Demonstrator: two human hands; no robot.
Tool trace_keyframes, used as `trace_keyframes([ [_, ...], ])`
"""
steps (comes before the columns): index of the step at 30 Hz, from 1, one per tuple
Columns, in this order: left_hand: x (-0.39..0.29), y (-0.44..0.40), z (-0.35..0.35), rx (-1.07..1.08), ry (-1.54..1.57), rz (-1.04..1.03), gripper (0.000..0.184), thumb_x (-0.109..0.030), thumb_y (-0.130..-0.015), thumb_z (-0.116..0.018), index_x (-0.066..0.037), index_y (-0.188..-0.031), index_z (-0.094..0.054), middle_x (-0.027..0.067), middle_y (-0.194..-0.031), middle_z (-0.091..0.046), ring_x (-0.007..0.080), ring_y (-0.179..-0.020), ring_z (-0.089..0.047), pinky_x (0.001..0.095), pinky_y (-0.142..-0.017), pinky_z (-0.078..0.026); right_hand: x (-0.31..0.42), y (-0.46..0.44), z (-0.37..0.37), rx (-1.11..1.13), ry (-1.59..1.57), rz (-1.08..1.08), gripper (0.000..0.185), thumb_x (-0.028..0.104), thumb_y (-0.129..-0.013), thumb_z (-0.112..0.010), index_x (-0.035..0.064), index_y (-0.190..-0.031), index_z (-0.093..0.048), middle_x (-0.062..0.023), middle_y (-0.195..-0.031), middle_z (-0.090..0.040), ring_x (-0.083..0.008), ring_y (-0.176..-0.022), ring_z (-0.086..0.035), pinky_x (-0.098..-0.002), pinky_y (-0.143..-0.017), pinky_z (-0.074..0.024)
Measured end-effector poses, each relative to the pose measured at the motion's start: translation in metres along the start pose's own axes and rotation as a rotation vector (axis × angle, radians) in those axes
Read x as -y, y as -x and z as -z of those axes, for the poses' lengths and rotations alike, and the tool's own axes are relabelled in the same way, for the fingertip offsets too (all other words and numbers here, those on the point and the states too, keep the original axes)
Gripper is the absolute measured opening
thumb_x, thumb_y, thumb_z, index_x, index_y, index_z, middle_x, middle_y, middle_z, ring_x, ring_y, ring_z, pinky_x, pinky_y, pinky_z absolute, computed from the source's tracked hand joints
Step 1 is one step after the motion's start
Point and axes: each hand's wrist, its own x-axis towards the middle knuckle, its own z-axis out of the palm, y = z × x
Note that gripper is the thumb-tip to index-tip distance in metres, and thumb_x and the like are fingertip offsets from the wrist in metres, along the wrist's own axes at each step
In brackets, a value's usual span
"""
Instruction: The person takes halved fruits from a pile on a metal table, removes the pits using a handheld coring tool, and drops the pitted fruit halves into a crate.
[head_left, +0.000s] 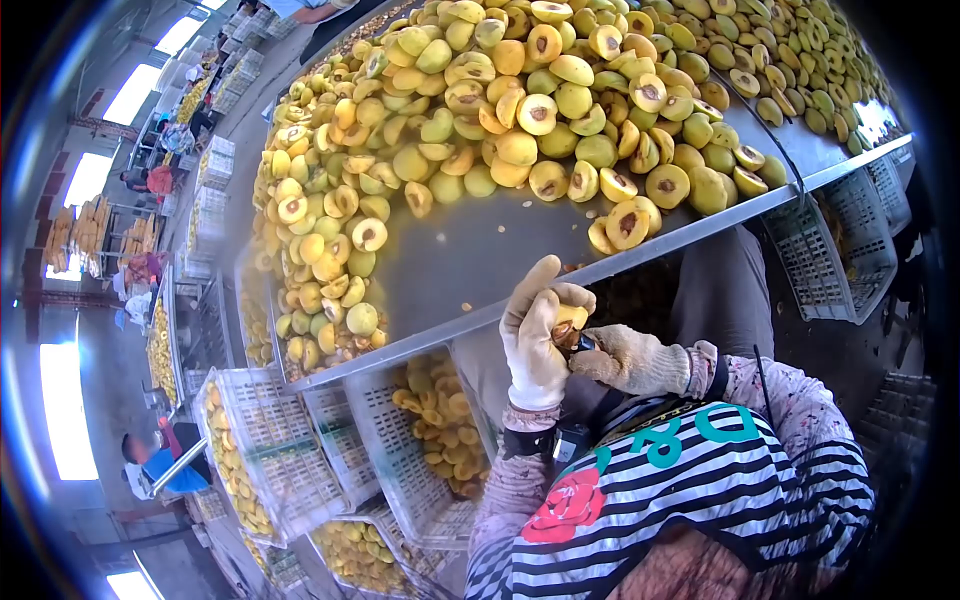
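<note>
My left hand (537, 345), in a white glove, is closed around a yellow peach half (571, 317) just off the table's near edge. In its brownish hollow, bits of the pit seem to show. My right hand (632, 358), in a beige knit glove, is closed on a small dark tool (583, 343) held against the fruit. Most of the tool is hidden by the fingers, so its exact kind cannot be made out. Both hands meet above my lap. Beyond them, a large heap of halved peaches (515, 146) covers much of the metal table (450, 265).
Below the table at left stand plastic crates (385, 440) of peach halves. Another crate (830, 245) is under the right side. The table's raised metal rim (690, 232) runs between my hands and the heap. Other people (175, 465) and stacked crates (207, 215) are farther left.
</note>
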Motion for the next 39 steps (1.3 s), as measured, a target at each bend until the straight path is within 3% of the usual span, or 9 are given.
trace_keyframes([
  [5, -0.003, -0.009, -0.003, 0.117, 0.02, 0.11, 0.036, -0.01, -0.1, -0.047, 0.003, -0.131, -0.059, 0.016, -0.087, -0.072, 0.0218, -0.077, -0.068, 0.0309, -0.074, -0.056, -0.006, 0.005, 0.004, 0.144, -0.208, -0.084, 0.051, 0.056, -0.099, -0.054, 0.0059, -0.092, -0.062, -0.0042, -0.066, -0.057, -0.0164, -0.056, -0.053, -0.0306, -0.055, -0.0452],
  [11, -0.001, -0.01, -0.012, 0.126, 0.134, 0.119, 0.036, -0.009, -0.101, -0.042, 0.004, -0.131, -0.057, 0.0141, -0.084, -0.07, 0.0263, -0.078, -0.066, 0.0362, -0.076, -0.056, -0.003, 0.014, 0.013, 0.607, -1.106, -0.388, 0.05, 0.062, -0.099, -0.047, 0.0155, -0.08, -0.047, 0.0049, -0.057, -0.043, -0.0074, -0.042, -0.032, -0.0247, -0.039, -0.0308],
  [15, 0.007, -0.013, -0.029, 0.043, 0.319, 0.085, 0.032, -0.011, -0.103, -0.039, 0.001, -0.124, -0.06, 0.0119, -0.084, -0.067, 0.0286, -0.078, -0.065, 0.0382, -0.075, -0.056, -0.034, -0.001, -0.004, 1.119, -1.816, -0.197, 0.053, 0.065, -0.097, -0.046, 0.0144, -0.084, -0.049, 0.0051, -0.054, -0.044, -0.008, -0.04, -0.038, -0.0265, -0.039, -0.036],
  [18, 0.01, -0.015, -0.043, 0.01, 0.334, 0.077, 0.029, -0.011, -0.103, -0.038, 0.001, -0.117, -0.061, 0.0122, -0.083, -0.067, 0.0283, -0.076, -0.065, 0.0375, -0.073, -0.056, -0.031, 0.005, -0.004, 1.12, -1.931, -0.147, 0.052, 0.065, -0.097, -0.047, 0.0146, -0.085, -0.049, 0.005, -0.054, -0.046, -0.0077, -0.04, -0.04, -0.0261, -0.041, -0.0395],
  [24, -0.006, -0.029, -0.043, 0.235, -0.053, 0.388, 0.029, -0.01, -0.099, -0.039, 0.005, -0.114, -0.06, 0.0176, -0.077, -0.068, 0.0273, -0.065, -0.065, 0.0342, -0.064, -0.056, 0.0, 0.03, 0.025, 0.522, -1.049, -0.234, 0.052, 0.064, -0.099, -0.043, 0.0144, -0.086, -0.05, 0.0053, -0.057, -0.041, -0.0076, -0.041, -0.034, -0.024, -0.038, -0.0318],
  [29, 0.032, -0.021, -0.043, 0.298, 0.407, 0.311, 0.027, -0.019, -0.106, -0.039, -0.004, -0.122, -0.055, 0.0105, -0.092, -0.066, 0.0292, -0.084, -0.066, 0.0387, -0.076, -0.057, -0.017, 0.017, 0.008, 1.055, -1.662, -0.016, 0.052, 0.065, -0.098, -0.046, 0.0153, -0.082, -0.047, 0.0079, -0.05, -0.04, -0.0061, -0.037, -0.035, -0.0235, -0.037, -0.0346],
  [33, 0.013, -0.02, -0.035, -0.203, 0.575, 0.31, 0.032, -0.027, -0.107, -0.038, -0.008, -0.127, -0.054, 0.0115, -0.109, -0.067, 0.0323, -0.108, -0.064, 0.0536, -0.098, -0.052, -0.01, 0.024, 0.02, 1.225, -1.781, 0.032, 0.056, 0.067, -0.095, -0.049, 0.0157, -0.073, -0.044, 0.0073, -0.046, -0.037, -0.0086, -0.033, -0.034, -0.0255, -0.033, -0.0322],
  [36, -0.006, -0.006, -0.015, -0.101, 0.603, 0.275, 0.034, -0.027, -0.107, -0.039, -0.007, -0.131, -0.053, 0.015, -0.123, -0.064, 0.0354, -0.121, -0.059, 0.0565, -0.102, -0.05, -0.006, 0.028, 0.034, 0.527, -1.193, -0.235, 0.057, 0.067, -0.099, -0.039, 0.0131, -0.081, -0.046, 0.0014, -0.051, -0.036, -0.0125, -0.038, -0.033, -0.0283, -0.038, -0.0348],
  [39, -0.018, 0.005, 0.003, -0.107, 0.454, 0.225, 0.034, -0.025, -0.107, -0.04, -0.005, -0.131, -0.054, 0.016, -0.126, -0.063, 0.0358, -0.122, -0.058, 0.056, -0.101, -0.051, 0.006, 0.027, 0.031, 0.323, -1.057, -0.298, 0.056, 0.065, -0.101, -0.037, 0.0127, -0.083, -0.045, 0.0007, -0.055, -0.036, -0.0122, -0.04, -0.032, -0.0272, -0.04, -0.0349],
])
